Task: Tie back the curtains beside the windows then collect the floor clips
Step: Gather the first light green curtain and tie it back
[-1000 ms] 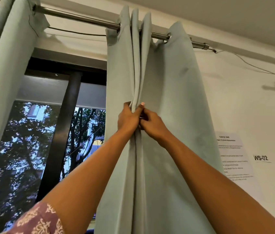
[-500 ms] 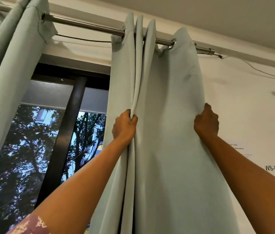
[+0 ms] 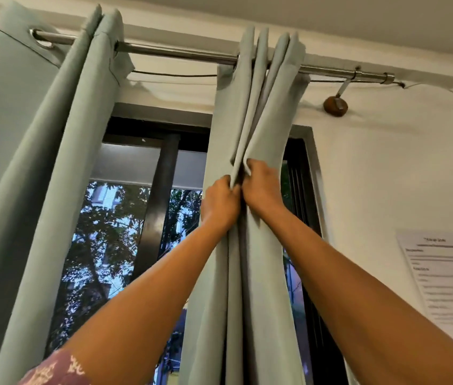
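Note:
A pale green curtain (image 3: pixel 261 112) hangs gathered into narrow folds from a metal rod (image 3: pixel 181 54), in front of the right part of a dark-framed window (image 3: pixel 161 195). My left hand (image 3: pixel 219 204) grips the left folds at about mid-height. My right hand (image 3: pixel 261 187) grips the right folds, pressed close against the left hand. Both arms reach up from below. No tie-back or floor clip is in view.
A second pale green curtain (image 3: pixel 39 162) hangs at the left on the same rod. A brown rod bracket (image 3: pixel 335 105) sits on the white wall at the upper right. A printed sheet (image 3: pixel 445 276) is stuck to the wall on the right.
My right hand left the curtain's right edge and pulled it in to meet my left hand, bunching the cloth. The window frame on the right now shows. The view shifted left.

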